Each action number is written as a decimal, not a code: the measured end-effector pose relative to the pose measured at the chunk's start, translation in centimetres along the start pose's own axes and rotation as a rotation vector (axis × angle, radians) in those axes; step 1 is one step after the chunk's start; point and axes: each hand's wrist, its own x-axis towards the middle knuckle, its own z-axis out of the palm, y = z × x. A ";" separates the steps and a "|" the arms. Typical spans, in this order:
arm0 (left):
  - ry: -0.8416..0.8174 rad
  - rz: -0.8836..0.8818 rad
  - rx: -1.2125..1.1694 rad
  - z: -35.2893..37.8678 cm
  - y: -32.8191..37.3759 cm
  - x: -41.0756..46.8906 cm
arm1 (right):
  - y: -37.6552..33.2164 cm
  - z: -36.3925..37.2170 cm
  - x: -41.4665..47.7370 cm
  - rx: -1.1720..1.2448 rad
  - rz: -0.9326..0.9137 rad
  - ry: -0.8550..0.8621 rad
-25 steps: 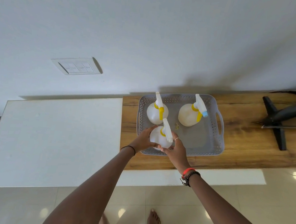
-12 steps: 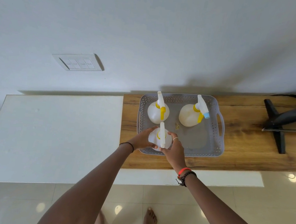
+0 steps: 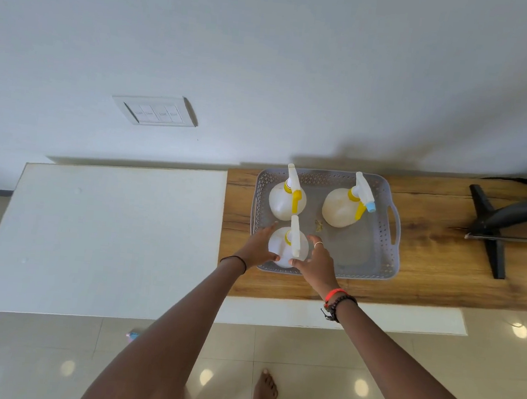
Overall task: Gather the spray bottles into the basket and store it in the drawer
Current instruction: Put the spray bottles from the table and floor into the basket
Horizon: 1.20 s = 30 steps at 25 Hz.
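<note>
The head view looks down on a grey perforated plastic basket [image 3: 378, 258] with cut-out handles, which stands on a brown wooden bench top [image 3: 441, 280] close to its left end. Three round translucent spray bottles stand upright inside. One with a yellow trigger [image 3: 286, 201] is at the back left corner of the basket, one with a yellow trigger and a blue nozzle [image 3: 340, 208] at the back right, and a third spray bottle [image 3: 286, 246] at the front left corner. The left hand [image 3: 259, 247] and the right hand [image 3: 317, 259] both cup the body of this third bottle, one from each side, so the fingers are closed around it. The bottles look light (I cannot tell if they hold liquid) and smooth, so probably slippery; the neck under the trigger seems a safer hold. The basket looks stiff enough to lift by its two side handles. No drawer is visible here.
</note>
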 end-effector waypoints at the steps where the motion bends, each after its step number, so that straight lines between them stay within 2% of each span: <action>1: 0.039 -0.002 -0.037 0.0 0.0 -0.7 | -0.1 0.0 -0.3 0.000 0.013 0.023; 3: 0.139 0.005 -0.158 0.0 0.0 -2.6 | -0.1 0.1 -1.2 0.015 0.038 0.074; 9: 0.600 -0.046 -0.535 1.5 -2.8 -10.9 | -0.1 2.1 -6.2 0.155 0.113 0.256; 13: 0.738 -0.190 -0.703 2.9 -7.5 -17.2 | -0.2 6.5 -11.2 0.128 0.153 0.201; 17: 0.791 -0.342 -0.797 3.5 -14.3 -23.6 | -1.5 13.0 -16.0 0.109 0.132 0.073; 21: 0.808 -0.456 -0.768 3.5 -22.2 -30.0 | -2.5 20.9 -20.2 0.102 0.145 0.001; 26: 0.700 -0.556 -0.733 3.2 -32.5 -36.1 | -2.3 30.8 -24.6 0.103 0.222 -0.085; 30: 0.621 -0.608 -0.667 3.3 -39.9 -37.8 | -1.2 38.0 -25.8 0.092 0.264 -0.136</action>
